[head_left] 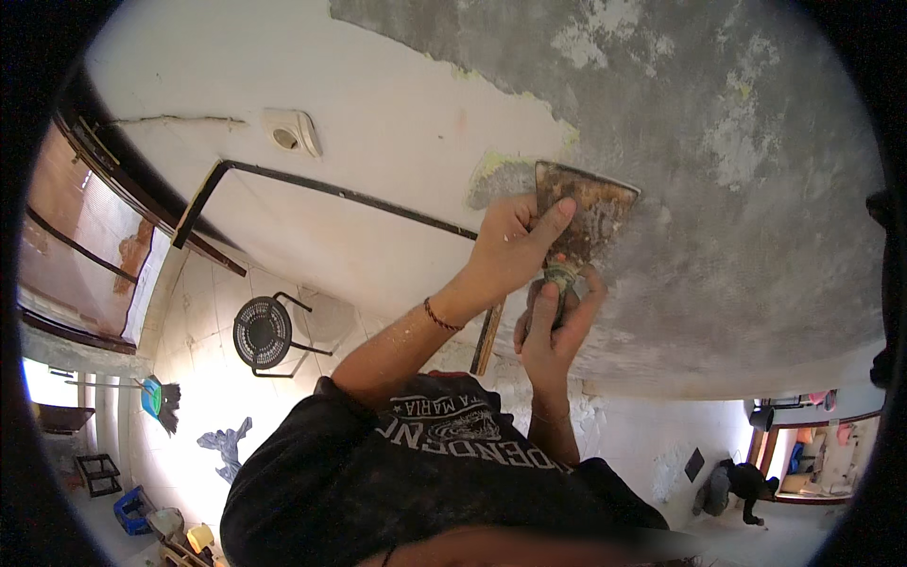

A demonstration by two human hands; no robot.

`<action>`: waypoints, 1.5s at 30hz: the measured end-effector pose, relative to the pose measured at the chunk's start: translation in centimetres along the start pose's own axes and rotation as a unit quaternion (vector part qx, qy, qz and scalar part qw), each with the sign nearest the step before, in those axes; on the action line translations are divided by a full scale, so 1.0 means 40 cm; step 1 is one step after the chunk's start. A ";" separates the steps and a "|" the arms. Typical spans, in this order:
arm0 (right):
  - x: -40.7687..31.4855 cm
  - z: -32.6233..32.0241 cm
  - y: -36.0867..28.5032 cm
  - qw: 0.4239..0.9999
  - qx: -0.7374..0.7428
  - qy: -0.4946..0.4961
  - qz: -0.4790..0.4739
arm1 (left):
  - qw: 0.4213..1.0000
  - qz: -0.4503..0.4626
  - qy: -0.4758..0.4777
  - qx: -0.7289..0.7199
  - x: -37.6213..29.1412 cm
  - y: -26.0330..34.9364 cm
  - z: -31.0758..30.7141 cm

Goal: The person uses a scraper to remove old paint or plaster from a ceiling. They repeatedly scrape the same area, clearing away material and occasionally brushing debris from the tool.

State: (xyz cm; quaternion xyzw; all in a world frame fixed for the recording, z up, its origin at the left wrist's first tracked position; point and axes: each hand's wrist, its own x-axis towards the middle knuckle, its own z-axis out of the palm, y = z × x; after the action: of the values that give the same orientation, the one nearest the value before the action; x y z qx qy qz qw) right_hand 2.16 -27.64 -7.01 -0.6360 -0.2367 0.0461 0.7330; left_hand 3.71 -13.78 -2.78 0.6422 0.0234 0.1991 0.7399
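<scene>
A wide scraper with a rusty, stained metal blade (599,212) is held in front of the wall, blade edge upward in view. My right hand (556,333) grips its handle (562,276), thumb laid along it. My left hand (514,237) holds the blade's left side, with the thumb flat on its face. Whether the blade edge touches the wall cannot be told. Behind it, the wall carries a large rough grey patch (708,212) beside white paint (397,92), with a ragged yellow-green border between them. Pale dust specks my left hand and forearm.
A black bent bar (340,193) runs along the wall below a socket (292,132). On the tiled floor stand a black stool (262,332), a broom (170,407) and a blue crate (133,510); a crumpled plastic bag (227,448) lies nearby. Another person (740,485) crouches at far right.
</scene>
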 end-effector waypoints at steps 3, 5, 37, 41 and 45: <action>-0.003 0.000 -0.001 1.000 0.000 -0.007 0.012 | 0.998 -0.004 0.004 -0.063 0.000 -0.020 0.011; -0.005 -0.004 -0.002 1.000 0.013 -0.017 0.015 | 0.998 -0.032 0.013 -0.044 -0.001 -0.032 0.017; -0.159 0.155 -0.054 0.935 -0.324 -0.014 -0.146 | 0.972 0.094 0.162 0.141 -0.139 0.045 -0.125; -0.138 0.302 0.036 0.930 -0.294 0.098 -0.198 | 0.977 0.095 0.118 0.148 -0.103 0.059 -0.189; -0.074 0.397 0.095 0.885 -0.307 0.232 -0.263 | 0.984 0.056 0.015 0.166 -0.074 0.061 -0.229</action>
State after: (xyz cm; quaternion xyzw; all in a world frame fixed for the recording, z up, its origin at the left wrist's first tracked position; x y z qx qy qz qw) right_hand -6.02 -13.54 -10.25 -0.7364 -0.2202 -0.3723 0.5202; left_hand -2.31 -5.87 -2.69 0.7532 0.0315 0.2429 0.6104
